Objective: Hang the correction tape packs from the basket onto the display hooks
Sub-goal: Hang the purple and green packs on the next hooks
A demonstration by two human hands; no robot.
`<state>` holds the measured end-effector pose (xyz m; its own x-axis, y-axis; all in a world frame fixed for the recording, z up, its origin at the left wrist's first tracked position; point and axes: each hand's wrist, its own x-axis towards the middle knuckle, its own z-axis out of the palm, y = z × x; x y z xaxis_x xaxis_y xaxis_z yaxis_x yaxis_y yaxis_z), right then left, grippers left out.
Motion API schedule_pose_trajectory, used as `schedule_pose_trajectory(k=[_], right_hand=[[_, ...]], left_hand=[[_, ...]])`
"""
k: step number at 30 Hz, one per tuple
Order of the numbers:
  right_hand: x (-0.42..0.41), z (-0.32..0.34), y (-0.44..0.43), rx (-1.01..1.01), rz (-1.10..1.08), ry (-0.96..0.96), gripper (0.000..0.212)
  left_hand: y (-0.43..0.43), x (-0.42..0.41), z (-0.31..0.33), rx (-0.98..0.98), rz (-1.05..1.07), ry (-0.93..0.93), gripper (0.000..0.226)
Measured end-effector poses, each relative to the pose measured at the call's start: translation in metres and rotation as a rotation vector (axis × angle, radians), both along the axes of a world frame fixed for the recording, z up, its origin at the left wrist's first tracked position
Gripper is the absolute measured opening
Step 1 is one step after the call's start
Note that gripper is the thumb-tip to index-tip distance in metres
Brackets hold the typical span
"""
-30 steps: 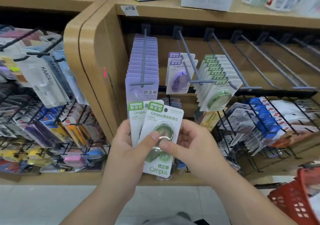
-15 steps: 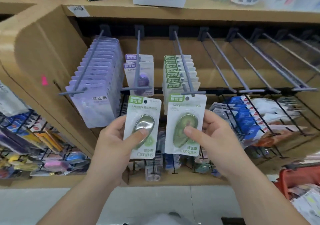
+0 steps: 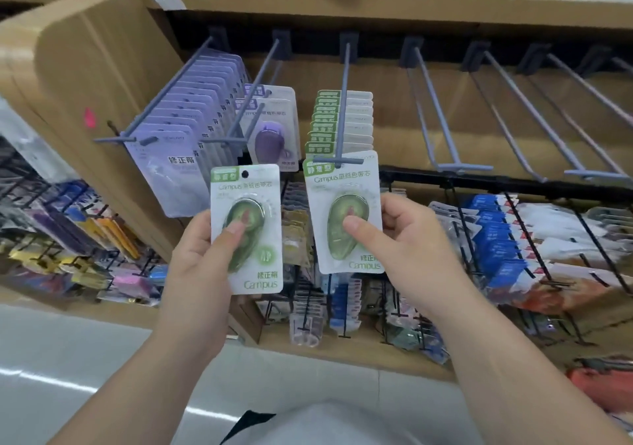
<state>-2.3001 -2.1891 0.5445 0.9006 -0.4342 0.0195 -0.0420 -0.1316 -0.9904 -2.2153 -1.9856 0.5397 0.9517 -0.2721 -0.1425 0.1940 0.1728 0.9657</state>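
Note:
My left hand holds a green correction tape pack, thumb on the blister, below the hooks. My right hand holds a second green pack whose top edge is at the T-shaped tip of the third hook. Whether its hole is on the hook I cannot tell. Behind it on that hook hangs a row of green packs. Purple packs hang on the second hook. Lilac packs fill the first hook.
Several bare grey hooks jut out to the right. A lower wire rack holds blue and white stationery packs. The red basket sits at the lower right edge. Boxes stand on the wooden shelf top.
The two packs, overlapped a second ago, are now apart, one in each hand. The right pack has risen to the third hook's tip. The view has swung right and closer.

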Motion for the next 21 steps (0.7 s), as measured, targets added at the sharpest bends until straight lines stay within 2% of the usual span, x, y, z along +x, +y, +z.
schedule_pose_trajectory(k=[3, 7, 10, 14, 17, 21], right_hand=[[0.003, -0.001, 0.001, -0.042, 0.052, 0.007, 0.018], [0.008, -0.003, -0.001, -0.067, 0.039, -0.011, 0.017], [0.014, -0.003, -0.005, -0.111, 0.029, -0.002, 0.017], [0.015, -0.01, -0.015, -0.141, -0.022, 0.01, 0.014], [0.009, -0.017, -0.025, -0.14, -0.038, 0.017, 0.005], [0.003, -0.023, -0.033, -0.144, -0.027, 0.011, 0.011]], left_hand=[[0.001, -0.008, 0.0, 0.094, 0.072, 0.01, 0.019], [0.001, -0.017, 0.005, 0.087, 0.065, 0.007, 0.02], [-0.002, -0.02, 0.008, 0.058, -0.027, -0.051, 0.013], [-0.011, -0.02, 0.013, 0.054, -0.196, -0.13, 0.024], [-0.023, -0.019, 0.014, 0.087, -0.234, -0.168, 0.03], [-0.035, -0.017, 0.014, 0.136, -0.261, -0.163, 0.031]])
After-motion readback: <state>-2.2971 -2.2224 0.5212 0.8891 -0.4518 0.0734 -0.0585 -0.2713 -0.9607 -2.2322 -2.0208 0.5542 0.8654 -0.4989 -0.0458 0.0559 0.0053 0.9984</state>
